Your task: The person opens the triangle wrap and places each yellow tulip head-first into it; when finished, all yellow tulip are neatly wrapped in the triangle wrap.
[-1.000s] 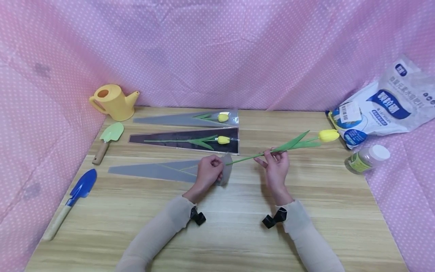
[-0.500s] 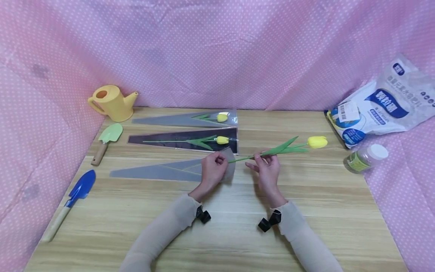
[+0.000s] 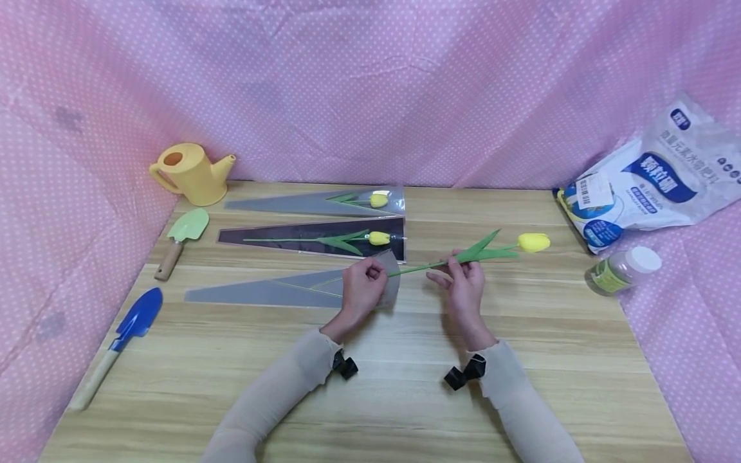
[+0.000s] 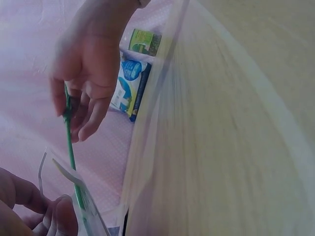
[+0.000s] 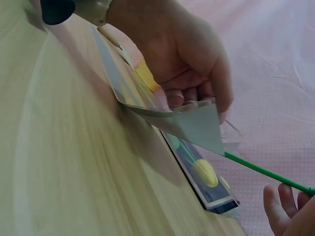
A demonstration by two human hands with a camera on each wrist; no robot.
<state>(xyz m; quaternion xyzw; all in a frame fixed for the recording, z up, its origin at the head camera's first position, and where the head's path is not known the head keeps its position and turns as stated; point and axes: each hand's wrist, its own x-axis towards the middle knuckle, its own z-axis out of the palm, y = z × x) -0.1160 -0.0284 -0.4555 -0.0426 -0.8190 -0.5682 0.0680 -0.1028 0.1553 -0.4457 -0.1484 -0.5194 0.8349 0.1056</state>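
My left hand [image 3: 360, 290] pinches the wide end of a grey, cone-shaped flower sleeve [image 3: 260, 288] that lies along the table. In the right wrist view the sleeve's raised mouth [image 5: 199, 125] stands up off the table. My right hand [image 3: 466, 289] holds a yellow artificial tulip [image 3: 534, 242] by its green stem just below the leaves, bloom pointing right. The lower stem [image 4: 72, 152] runs into the sleeve's mouth beside my left fingers; its tip is hidden. Behind lie a dark sleeve [image 3: 260, 236] and another grey sleeve [image 3: 278, 202], each with a yellow tulip inside.
On the left are a yellow watering can [image 3: 197, 173], a green trowel [image 3: 190, 226] and a blue trowel [image 3: 139, 315]. A white fertilizer bag [image 3: 648, 173] and a lidded jar [image 3: 621, 271] stand at the right edge. Pink dotted cloth [image 3: 370, 96] hangs around the table.
The tulip has moved left, its stem deeper in the sleeve's mouth. My right hand went left, then slid back right along the stem. My left hand shifted slightly right.
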